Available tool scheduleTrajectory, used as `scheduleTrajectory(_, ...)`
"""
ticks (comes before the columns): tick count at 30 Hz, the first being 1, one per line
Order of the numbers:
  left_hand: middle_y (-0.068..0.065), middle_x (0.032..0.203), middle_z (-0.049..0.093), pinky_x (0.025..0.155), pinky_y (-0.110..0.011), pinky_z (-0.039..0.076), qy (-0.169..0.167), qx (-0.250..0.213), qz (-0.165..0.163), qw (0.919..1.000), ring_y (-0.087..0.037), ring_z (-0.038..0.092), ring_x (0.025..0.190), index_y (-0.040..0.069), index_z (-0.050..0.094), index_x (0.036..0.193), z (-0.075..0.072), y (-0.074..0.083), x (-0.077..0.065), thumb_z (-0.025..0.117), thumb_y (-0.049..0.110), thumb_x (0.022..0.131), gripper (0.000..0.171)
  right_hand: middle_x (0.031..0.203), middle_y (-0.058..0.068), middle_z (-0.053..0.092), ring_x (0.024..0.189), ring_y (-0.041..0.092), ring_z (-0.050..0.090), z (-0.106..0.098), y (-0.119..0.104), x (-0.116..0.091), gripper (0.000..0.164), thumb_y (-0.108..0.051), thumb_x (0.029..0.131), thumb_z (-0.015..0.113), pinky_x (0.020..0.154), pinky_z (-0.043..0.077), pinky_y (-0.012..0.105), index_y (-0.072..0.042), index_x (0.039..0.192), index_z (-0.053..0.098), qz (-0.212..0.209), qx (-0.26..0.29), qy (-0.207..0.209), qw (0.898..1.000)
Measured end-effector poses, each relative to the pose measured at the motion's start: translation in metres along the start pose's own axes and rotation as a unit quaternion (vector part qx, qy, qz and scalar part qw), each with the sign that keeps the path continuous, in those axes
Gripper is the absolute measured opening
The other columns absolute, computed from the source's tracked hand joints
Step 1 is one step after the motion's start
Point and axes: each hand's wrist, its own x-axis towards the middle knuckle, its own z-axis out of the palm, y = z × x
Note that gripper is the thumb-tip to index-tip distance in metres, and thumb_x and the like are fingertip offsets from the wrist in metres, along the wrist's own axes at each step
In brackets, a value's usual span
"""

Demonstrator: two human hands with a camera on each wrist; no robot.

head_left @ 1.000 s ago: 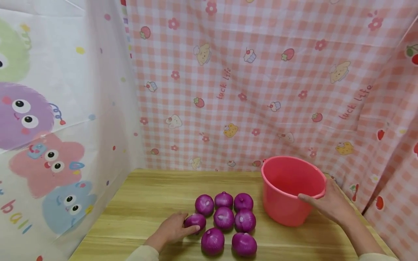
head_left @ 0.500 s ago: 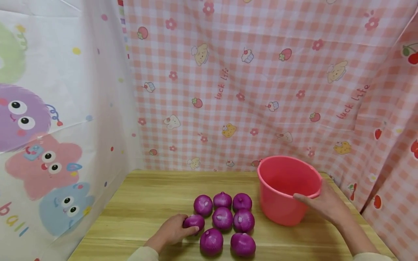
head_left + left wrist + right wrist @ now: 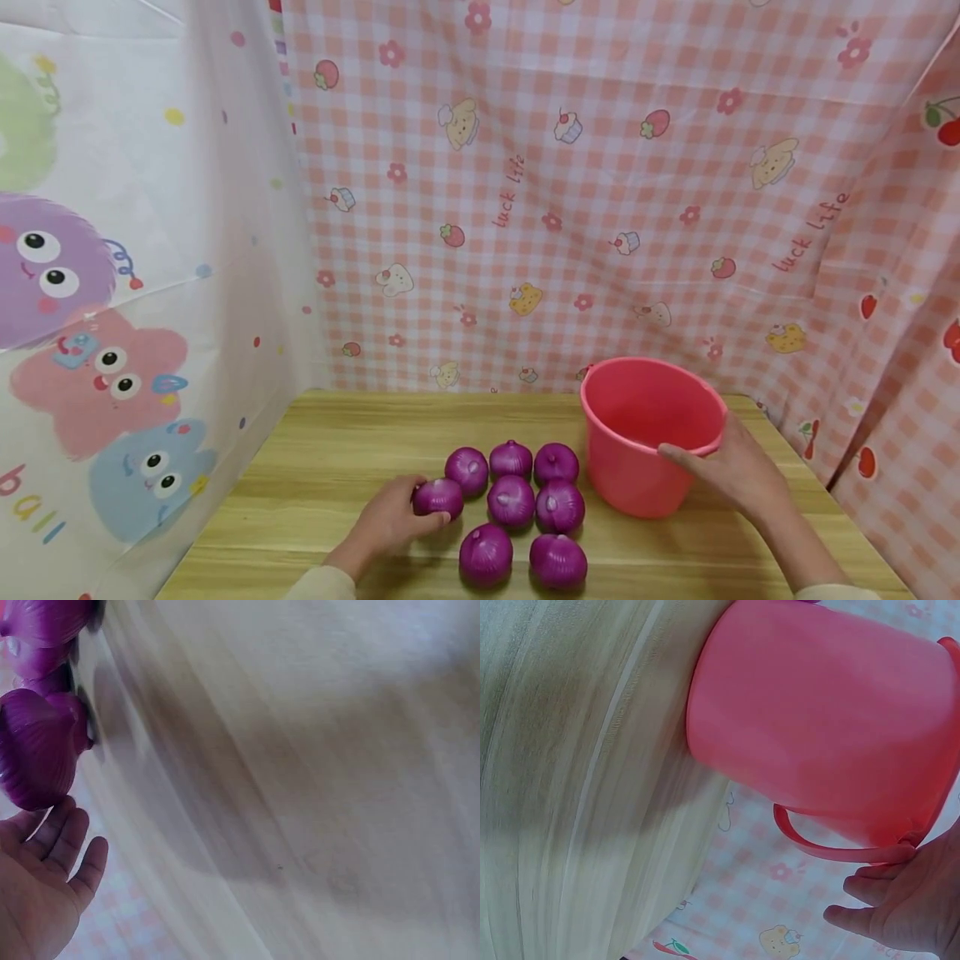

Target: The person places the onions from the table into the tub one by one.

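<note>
In the head view, my left hand (image 3: 390, 518) grips a purple onion (image 3: 439, 498) at the left side of a group of onions, thumb on its near side. The left wrist view has this onion (image 3: 34, 750) at the fingertips, slightly above the tabletop. Several more purple onions, such as the one in the middle (image 3: 512, 502), sit close together to its right. My right hand (image 3: 742, 471) holds the rim of a pink bucket (image 3: 637, 475), thumb over the near edge and fingers hidden behind its right side. In the right wrist view the bucket's handle (image 3: 832, 851) hangs down beside the fingers.
The wood-grain table (image 3: 360, 433) ends at a pink checked cloth (image 3: 525, 250) behind. A white cartoon-printed sheet (image 3: 247, 250) hangs at the left, and more checked cloth drapes at the right. Two onions, one of them rounder (image 3: 486, 555), lie nearest the front.
My right hand has slid the bucket left, closer to the onions. My left hand has raised its onion slightly. The other onions have stayed in place.
</note>
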Motion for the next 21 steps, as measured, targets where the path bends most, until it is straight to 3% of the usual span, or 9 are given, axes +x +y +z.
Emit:
scheduleTrajectory(10,-0.011,0.114,0.061,0.087,-0.044,0.053,0.057,-0.011,0.017,0.9982,-0.025,0.059,0.103,0.001,0.06,0.123,-0.007,0.022,0.016,0.083,0.047,0.074,0.071,0.141,0.024,0.045,0.12,0.043,0.05,0.001,-0.002,-0.003,0.113,-0.062,0.08,0.074,0.083,0.053,0.058,-0.006,0.157,0.013,0.027,-0.03,0.001,0.999)
scheduleTrajectory(21,-0.012,0.126,0.058,0.094,-0.048,0.049,0.054,-0.026,0.03,0.9978,-0.029,0.056,0.114,0.005,0.057,0.13,-0.017,0.067,0.045,0.078,0.051,0.079,0.072,0.14,0.026,0.045,0.119,0.045,0.05,0.002,-0.007,-0.006,0.114,-0.064,0.08,0.072,0.083,0.052,0.06,-0.003,0.156,0.013,0.047,-0.049,-0.002,0.998)
